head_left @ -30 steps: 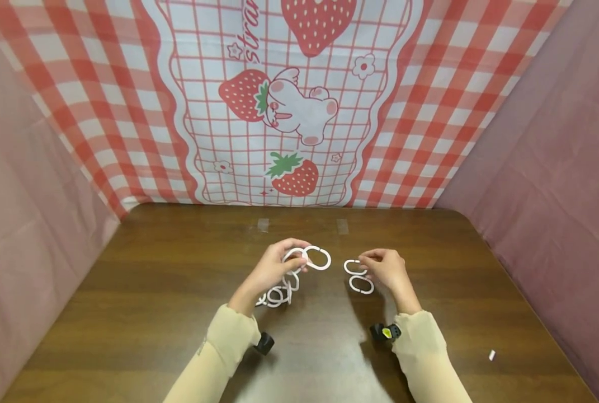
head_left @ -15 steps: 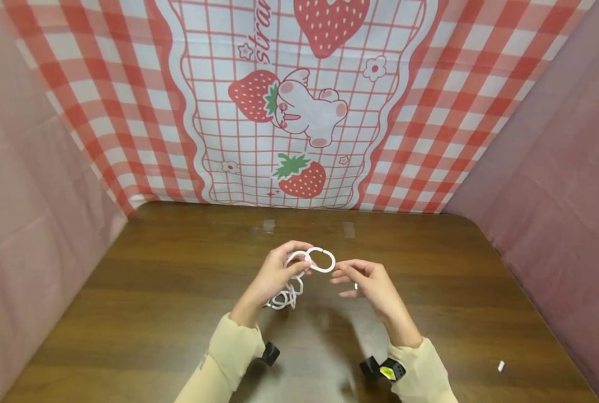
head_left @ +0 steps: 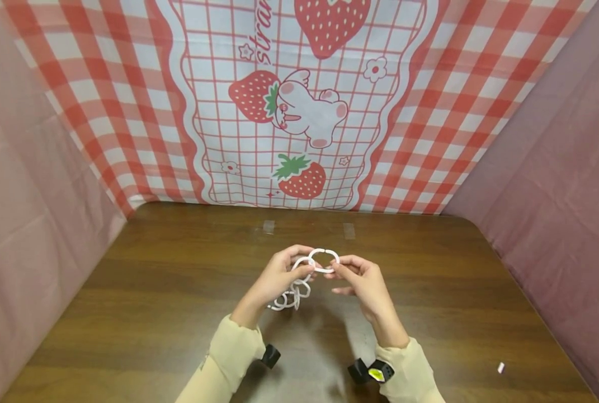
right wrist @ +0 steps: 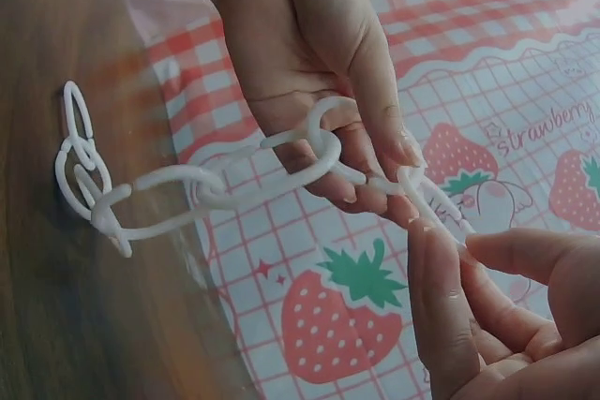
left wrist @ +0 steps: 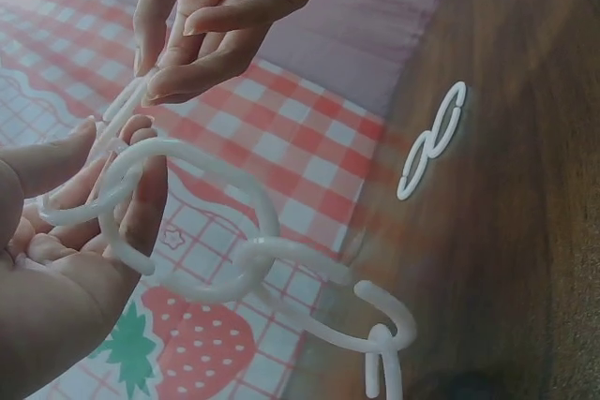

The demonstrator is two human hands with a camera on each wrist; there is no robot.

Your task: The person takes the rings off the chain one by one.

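My left hand [head_left: 276, 277] pinches a chain of white C-shaped plastic links [left wrist: 202, 152] near its upper end. Several joined links hang below it toward the table, as the right wrist view also shows. The end link [head_left: 324, 271] extends to the right, its small gap facing away. My right hand [head_left: 372, 282] pinches the far side of that end link between thumb and fingers. In the left wrist view, a separate pair of white links [left wrist: 431, 142] lies on the table; the right hand seems to hide it in the head view.
The brown wooden table [head_left: 178, 336] bears a small white piece [head_left: 501, 368] at the right. Two bits of clear tape [head_left: 349, 230] stick near the back edge. A strawberry-print cloth [head_left: 299, 112] hangs behind, with pink cloth [head_left: 546, 168] at the sides.
My right hand has left the loose pair of links on the table, moved left and taken the end link. The left hand still holds the chain and has barely moved.
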